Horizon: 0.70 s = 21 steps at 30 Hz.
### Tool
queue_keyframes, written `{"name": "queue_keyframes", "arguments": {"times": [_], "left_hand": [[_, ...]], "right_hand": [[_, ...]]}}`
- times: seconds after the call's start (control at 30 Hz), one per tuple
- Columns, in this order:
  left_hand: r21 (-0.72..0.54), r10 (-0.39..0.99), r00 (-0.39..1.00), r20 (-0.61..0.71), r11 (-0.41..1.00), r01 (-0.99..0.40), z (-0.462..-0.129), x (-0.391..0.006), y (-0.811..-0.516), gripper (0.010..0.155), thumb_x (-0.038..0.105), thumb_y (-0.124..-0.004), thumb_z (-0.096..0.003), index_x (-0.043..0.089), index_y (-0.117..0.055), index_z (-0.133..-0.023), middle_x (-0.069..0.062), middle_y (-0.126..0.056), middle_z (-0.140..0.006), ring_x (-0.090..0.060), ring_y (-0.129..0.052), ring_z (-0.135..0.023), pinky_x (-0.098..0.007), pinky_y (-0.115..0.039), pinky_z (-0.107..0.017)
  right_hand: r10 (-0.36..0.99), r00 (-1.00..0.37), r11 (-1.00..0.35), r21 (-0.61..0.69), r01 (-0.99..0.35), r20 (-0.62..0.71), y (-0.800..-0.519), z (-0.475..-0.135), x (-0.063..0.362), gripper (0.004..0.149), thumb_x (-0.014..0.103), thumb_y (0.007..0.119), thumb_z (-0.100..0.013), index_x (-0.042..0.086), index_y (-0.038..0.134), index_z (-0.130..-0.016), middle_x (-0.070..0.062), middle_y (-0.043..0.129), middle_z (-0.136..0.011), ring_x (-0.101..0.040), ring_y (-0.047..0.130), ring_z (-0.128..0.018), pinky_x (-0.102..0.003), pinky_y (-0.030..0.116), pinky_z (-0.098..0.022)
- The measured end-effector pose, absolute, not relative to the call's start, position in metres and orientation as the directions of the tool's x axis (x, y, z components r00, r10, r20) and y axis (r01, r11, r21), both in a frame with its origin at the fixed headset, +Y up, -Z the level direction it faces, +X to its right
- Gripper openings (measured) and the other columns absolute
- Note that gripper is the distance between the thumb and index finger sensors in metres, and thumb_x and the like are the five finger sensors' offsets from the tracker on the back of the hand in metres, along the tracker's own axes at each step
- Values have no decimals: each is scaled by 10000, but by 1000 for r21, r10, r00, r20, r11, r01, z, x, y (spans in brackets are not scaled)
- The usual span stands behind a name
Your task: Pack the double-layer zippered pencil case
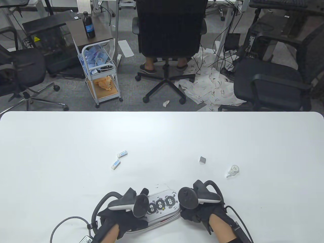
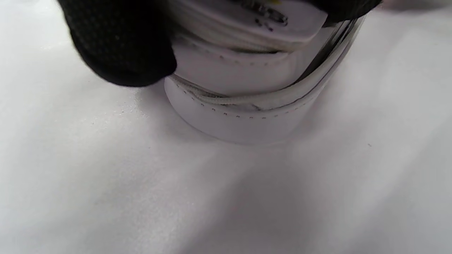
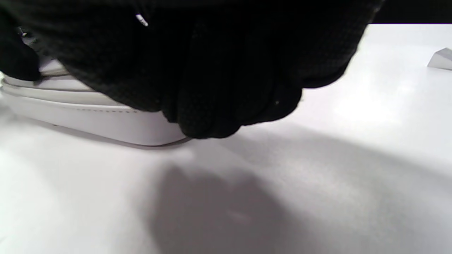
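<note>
The white pencil case [image 1: 162, 206], printed with three black fuzzy cartoon faces, lies at the table's near edge between my hands. My left hand [image 1: 131, 219] holds its left end. In the left wrist view a gloved finger [image 2: 120, 46] presses on the case [image 2: 240, 106], whose stacked zippered layers show. My right hand [image 1: 192, 214] holds the right end. In the right wrist view its curled fingers [image 3: 212, 70] cover the case's end [image 3: 106, 120]. Two white erasers [image 1: 122, 154] [image 1: 115, 164], a grey block [image 1: 202, 160] and a correction tape [image 1: 233, 171] lie loose farther out.
The white table [image 1: 76, 141] ends at a far edge, with office chairs and a cart on the floor beyond. The grey block also shows in the right wrist view [image 3: 441, 58] at the right edge. A cable [image 1: 68, 221] runs from my left wrist.
</note>
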<state>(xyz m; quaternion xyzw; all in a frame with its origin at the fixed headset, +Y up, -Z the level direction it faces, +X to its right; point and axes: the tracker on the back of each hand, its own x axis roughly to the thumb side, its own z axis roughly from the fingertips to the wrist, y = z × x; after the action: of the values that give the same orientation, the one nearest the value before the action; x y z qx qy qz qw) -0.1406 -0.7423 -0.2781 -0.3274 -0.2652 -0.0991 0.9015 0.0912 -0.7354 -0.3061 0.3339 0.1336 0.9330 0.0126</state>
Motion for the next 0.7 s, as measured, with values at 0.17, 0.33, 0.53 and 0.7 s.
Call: {"name": "queue_keyframes", "arguments": {"times": [0.17,0.33,0.53,0.7], "left_hand": [[-410,-31,799,600,846,341,-278,-146,-743,1098,729,-637,-551,105,31,-1159,-320,-438,-1125,-526,-887,-778,-424,-948,-368],[-351,-94,781,618,856,381,-274,-144,-744,1119,743,-618,-543,40,-6,-1164,-314,-384,-1144,-537,-731,-920,-538,-886,-499],[-303,-126,758,640,866,399,-276,-138,-742,1148,758,-634,-531,-3,-52,-1163,-333,-474,-1113,-520,-834,-839,-545,-909,-467],[-408,-6,813,583,862,299,-287,-139,-739,1106,786,-546,-532,79,18,-1170,-351,-550,-1086,-497,-928,-720,-477,-949,-363]], "right_hand": [[164,-794,-953,301,25,585,-737,-306,96,371,452,890,-437,132,965,-608,-4,1074,-528,-233,1019,-511,-381,857,-445],[144,-808,-960,280,27,572,-739,-306,97,371,467,879,-439,155,966,-620,17,1080,-550,-222,1027,-529,-375,864,-452],[148,-809,-961,276,19,569,-739,-307,99,371,456,876,-444,155,956,-646,7,1067,-590,-239,1009,-567,-392,845,-480],[37,-814,-989,139,54,579,-729,-306,93,370,488,881,-428,189,970,-627,54,1091,-558,-188,1043,-526,-347,880,-446]]}}
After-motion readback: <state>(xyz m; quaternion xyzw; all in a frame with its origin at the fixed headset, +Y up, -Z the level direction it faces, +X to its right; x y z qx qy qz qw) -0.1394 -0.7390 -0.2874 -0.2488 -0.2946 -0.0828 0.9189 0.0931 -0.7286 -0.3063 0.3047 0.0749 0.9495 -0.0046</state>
